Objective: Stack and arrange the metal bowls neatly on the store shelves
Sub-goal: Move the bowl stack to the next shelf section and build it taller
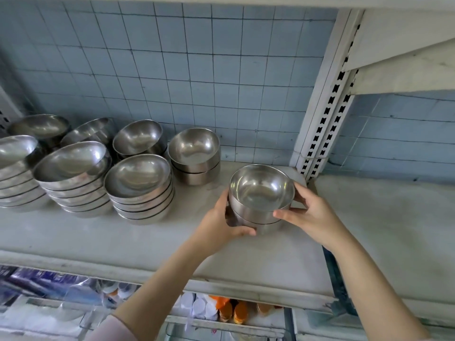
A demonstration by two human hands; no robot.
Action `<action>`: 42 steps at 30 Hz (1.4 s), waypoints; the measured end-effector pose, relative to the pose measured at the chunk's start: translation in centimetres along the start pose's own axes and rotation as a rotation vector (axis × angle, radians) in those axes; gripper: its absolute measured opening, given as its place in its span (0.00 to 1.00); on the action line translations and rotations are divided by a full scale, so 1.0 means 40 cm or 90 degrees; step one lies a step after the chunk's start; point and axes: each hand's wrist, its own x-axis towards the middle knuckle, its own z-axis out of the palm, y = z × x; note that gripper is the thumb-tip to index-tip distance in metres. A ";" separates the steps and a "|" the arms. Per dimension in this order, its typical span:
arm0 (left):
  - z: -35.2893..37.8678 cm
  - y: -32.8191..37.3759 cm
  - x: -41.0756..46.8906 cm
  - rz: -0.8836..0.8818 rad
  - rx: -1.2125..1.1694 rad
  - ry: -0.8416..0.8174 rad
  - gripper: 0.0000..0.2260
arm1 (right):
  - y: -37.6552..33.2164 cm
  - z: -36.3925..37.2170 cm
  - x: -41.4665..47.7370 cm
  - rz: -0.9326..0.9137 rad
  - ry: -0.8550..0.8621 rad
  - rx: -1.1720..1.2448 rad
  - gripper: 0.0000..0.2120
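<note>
I find the held stack (261,193), two or three nested steel bowls with mouths up, at the right end of the shelf (123,242). I cannot tell whether its base rests on the shelf or sits just clear of it.

The left hand (221,222) grips the stack at its 8 o'clock side. The thumb is curled across the front of the lowest bowl and the fingers are hidden behind. The right hand (310,214) grips at 4 o'clock, with the thumb on the front wall and the fingers wrapped round the right side.

At 10 o'clock from the stack, standing apart, is a short stack (194,156) of like bowls. At 9 o'clock stand tall stacks (139,185) of wider bowls, crowded together and leaning.

A slotted post (327,107) rises at 1 o'clock and blue tiles (197,70) fill 12 o'clock. At 6 o'clock a lower shelf (234,311) holds packaged goods.
</note>
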 end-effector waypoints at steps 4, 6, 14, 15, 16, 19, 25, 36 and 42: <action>-0.036 0.039 -0.018 -0.024 0.136 -0.088 0.56 | -0.002 -0.001 -0.009 0.037 -0.014 -0.002 0.54; -0.090 0.076 -0.029 0.034 0.288 -0.051 0.51 | 0.010 0.016 -0.029 0.065 -0.019 -0.017 0.63; -0.273 0.221 0.108 0.032 0.593 0.081 0.26 | 0.066 0.156 -0.069 -0.013 0.112 0.073 0.53; -0.278 0.219 0.130 -0.037 0.627 0.028 0.26 | 0.065 0.159 -0.070 -0.020 0.122 0.063 0.52; -0.281 0.214 0.147 -0.069 0.646 -0.009 0.25 | 0.064 0.159 -0.071 -0.023 0.127 0.051 0.52; -0.277 0.192 0.164 -0.042 0.680 -0.032 0.17 | 0.072 0.157 -0.070 -0.024 0.143 0.017 0.52; -0.285 0.226 0.135 0.037 0.692 0.081 0.14 | 0.082 0.160 -0.064 -0.025 0.161 0.006 0.55; -0.191 0.352 -0.041 0.430 0.604 -0.077 0.10 | 0.083 0.157 -0.059 -0.037 0.172 -0.030 0.54; -0.157 0.313 -0.044 0.425 0.619 -0.131 0.12 | 0.084 0.160 -0.058 -0.029 0.184 -0.044 0.53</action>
